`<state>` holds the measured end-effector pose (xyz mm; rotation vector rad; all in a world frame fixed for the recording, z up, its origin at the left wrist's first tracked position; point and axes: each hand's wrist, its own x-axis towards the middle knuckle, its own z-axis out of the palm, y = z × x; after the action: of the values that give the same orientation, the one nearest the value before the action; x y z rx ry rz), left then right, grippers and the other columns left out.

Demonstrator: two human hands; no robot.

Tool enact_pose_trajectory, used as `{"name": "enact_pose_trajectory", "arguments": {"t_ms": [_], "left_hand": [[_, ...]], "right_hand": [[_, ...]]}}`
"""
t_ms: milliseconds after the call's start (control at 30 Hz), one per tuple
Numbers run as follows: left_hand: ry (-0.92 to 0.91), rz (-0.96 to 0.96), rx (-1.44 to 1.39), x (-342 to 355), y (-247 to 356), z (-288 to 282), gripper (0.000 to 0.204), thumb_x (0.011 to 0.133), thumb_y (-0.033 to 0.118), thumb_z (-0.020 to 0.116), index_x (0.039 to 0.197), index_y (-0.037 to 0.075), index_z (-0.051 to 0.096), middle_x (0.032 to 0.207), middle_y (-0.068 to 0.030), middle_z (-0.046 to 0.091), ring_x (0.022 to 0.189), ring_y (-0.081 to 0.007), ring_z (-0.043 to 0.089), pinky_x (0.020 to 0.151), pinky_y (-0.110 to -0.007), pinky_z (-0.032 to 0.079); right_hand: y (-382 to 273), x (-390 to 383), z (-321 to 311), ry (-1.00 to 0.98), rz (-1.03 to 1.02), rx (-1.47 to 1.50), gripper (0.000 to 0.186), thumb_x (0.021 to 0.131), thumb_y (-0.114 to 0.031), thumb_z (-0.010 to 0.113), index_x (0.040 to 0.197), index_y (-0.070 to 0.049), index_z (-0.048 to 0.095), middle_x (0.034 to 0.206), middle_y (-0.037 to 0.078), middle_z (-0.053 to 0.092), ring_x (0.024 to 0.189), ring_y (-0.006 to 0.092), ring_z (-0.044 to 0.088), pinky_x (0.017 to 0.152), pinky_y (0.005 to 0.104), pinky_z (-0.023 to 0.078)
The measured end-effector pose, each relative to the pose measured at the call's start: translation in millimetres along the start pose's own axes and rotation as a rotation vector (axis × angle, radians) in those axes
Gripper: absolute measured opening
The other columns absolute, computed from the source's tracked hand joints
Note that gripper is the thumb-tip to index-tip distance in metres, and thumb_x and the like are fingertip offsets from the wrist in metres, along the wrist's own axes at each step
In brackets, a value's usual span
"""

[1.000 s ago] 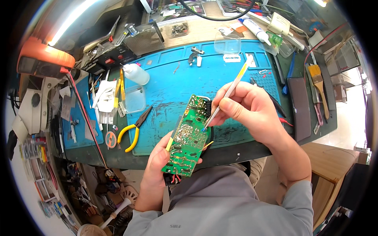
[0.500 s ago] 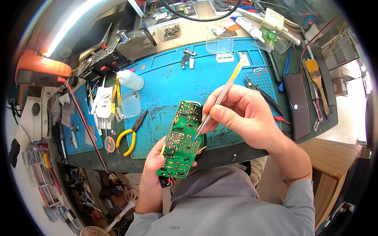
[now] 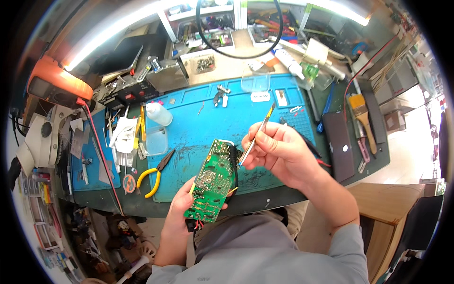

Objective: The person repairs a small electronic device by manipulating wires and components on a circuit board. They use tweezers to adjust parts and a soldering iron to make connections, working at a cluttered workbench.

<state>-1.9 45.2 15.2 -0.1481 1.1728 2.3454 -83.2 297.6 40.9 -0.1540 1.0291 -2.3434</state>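
Counting items in view: hands, two; green rectangular circuit board, one; slim silver-and-yellow stick-shaped tool, one.

Board is held off the dark green tabletop, in front of the middle of its near edge, soldered face up and long axis slanting. Left hand: grip clamped on the board's lower part, thumb at the left side, fingertips showing at the right. Right hand: grip pinched together on the tool, which slants with its lower tip just beside the black cable at the board's right side; contact there cannot be told.

On the blue work mat covering the tabletop's middle: yellow-handled dark-nosed pliers, one pair, toward the near left corner; white plastic squeeze bottle, one, left part; clear plastic boxes, two, one near the bottle, one toward the far edge.

Toward the tabletop's right edge: dark flat phone, one; wooden-handled brush with yellow bristles, one.

Versus half a second ago: tool tip was then over the board's face and is now off to its right; right hand is turned so more of the palm shows. Left hand's hold unchanged. View is tilted up, with more of the area beyond the far edge showing.
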Motion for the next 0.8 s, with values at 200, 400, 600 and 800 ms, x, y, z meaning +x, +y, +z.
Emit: {"name": "enact_pose_trajectory", "arguments": {"t_ms": [200,400,600,800], "left_hand": [[-0.031,0.017,0.002,0.8,-2.7,-3.3,0.087,0.087,0.051,0.067,0.143,-0.010,0.040,0.131,-0.0268,0.060,0.119,-0.0323,0.065,0.095,-0.044,0.058],[-0.050,0.027,-0.006,0.0,-2.8,-3.0,0.084,0.088,0.048,0.066,0.143,-0.010,0.040,0.130,-0.0260,0.061,0.116,-0.0302,0.066,0.095,-0.043,0.058],[-0.054,0.026,-0.023,-0.9,-3.5,-4.4,0.083,0.088,0.047,0.066,0.144,-0.010,0.040,0.131,-0.0259,0.061,0.116,-0.0299,0.066,0.096,-0.043,0.058],[-0.018,0.018,-0.034,-5.6,-0.2,2.2,0.078,0.091,0.036,0.068,0.146,-0.009,0.037,0.134,-0.0238,0.059,0.120,-0.0299,0.064,0.098,-0.042,0.056]], "right_hand": [[1.0,0.8,0.1,0.033,-0.027,0.047,0.020,0.102,-0.023,0.062,0.112,-0.005,0.059,0.106,0.009,0.065,0.089,0.0184,0.070,0.081,0.0332,0.058],[2.1,0.3,0.6,0.019,-0.047,0.034,0.020,0.102,-0.023,0.062,0.111,-0.005,0.059,0.105,0.009,0.065,0.089,0.0181,0.070,0.082,0.0335,0.058],[3.7,0.5,0.4,0.006,-0.048,0.039,0.019,0.102,-0.022,0.062,0.111,-0.005,0.059,0.107,0.009,0.065,0.089,0.0184,0.070,0.083,0.0341,0.058],[5.1,-0.6,-0.1,0.024,-0.065,0.040,0.019,0.103,-0.022,0.061,0.112,-0.005,0.059,0.106,0.010,0.065,0.090,0.0191,0.070,0.082,0.0337,0.058]]}}
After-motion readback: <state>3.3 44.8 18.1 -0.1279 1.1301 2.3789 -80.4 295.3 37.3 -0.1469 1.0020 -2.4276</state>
